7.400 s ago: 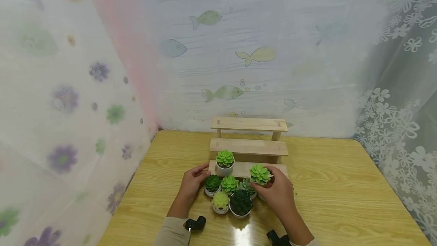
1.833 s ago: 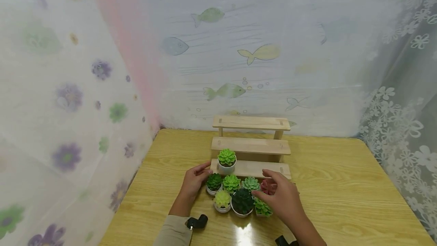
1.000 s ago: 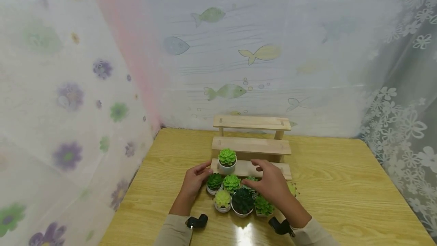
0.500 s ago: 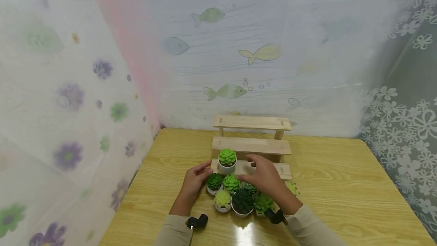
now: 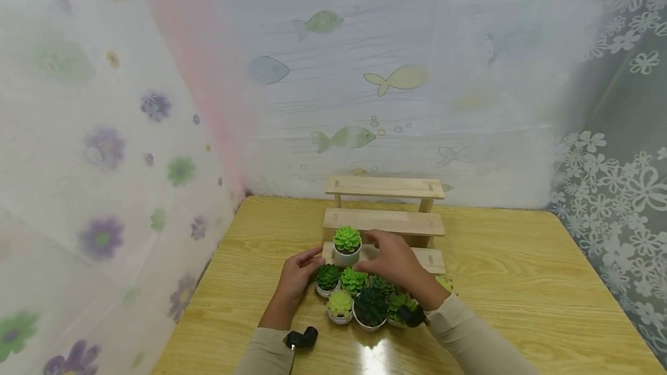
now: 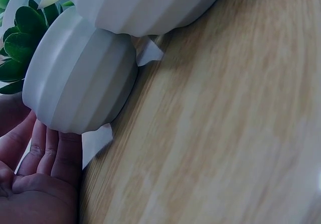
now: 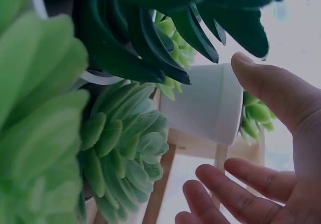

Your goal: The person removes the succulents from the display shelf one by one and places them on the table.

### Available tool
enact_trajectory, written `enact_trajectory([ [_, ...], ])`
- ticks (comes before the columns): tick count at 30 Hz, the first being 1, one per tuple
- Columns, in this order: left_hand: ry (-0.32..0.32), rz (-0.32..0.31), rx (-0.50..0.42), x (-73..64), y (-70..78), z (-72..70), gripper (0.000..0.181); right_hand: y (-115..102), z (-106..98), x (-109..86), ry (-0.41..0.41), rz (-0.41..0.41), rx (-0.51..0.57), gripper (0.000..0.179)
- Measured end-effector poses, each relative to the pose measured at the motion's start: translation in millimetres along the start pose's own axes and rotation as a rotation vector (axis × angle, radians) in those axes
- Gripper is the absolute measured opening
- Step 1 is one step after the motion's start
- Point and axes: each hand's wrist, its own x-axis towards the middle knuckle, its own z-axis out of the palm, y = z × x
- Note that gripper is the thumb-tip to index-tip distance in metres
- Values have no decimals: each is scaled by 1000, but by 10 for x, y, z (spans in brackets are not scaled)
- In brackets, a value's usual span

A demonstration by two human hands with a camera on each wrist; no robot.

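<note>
A bright green potted succulent [image 5: 347, 242] in a white pot stands at the left of the lowest step of a wooden shelf [image 5: 383, 221]. My right hand [image 5: 393, 259] reaches in from its right, thumb and fingers spread. In the right wrist view a gap shows between that hand and the white pot [image 7: 203, 101]. My left hand [image 5: 294, 276] rests at the left end of the lowest step, fingers extended. Just in front of it stands a dark green succulent [image 5: 327, 278]; in the left wrist view the fingers lie beside its ribbed pot [image 6: 83, 73].
In front of the shelf cluster more potted succulents: a bright green one [image 5: 354, 279], a yellow-green one [image 5: 340, 304], a large dark one [image 5: 370, 307] and a green one [image 5: 398, 305]. A yellowish one [image 5: 444, 285] shows beyond the right wrist. Printed curtains [image 5: 333, 103] hang behind the table [image 5: 495, 294].
Earlier my right hand held a bright green succulent; now it holds nothing and has moved left, towards the pot on the shelf. A green succulent now shows at the front right. My left hand stays put.
</note>
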Motion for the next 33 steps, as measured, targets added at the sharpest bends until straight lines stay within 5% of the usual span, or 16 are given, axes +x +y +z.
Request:
enact_trajectory([
  [33, 10, -41, 8, -25, 66, 16, 42, -96, -44, 183, -79, 1, -47, 82],
])
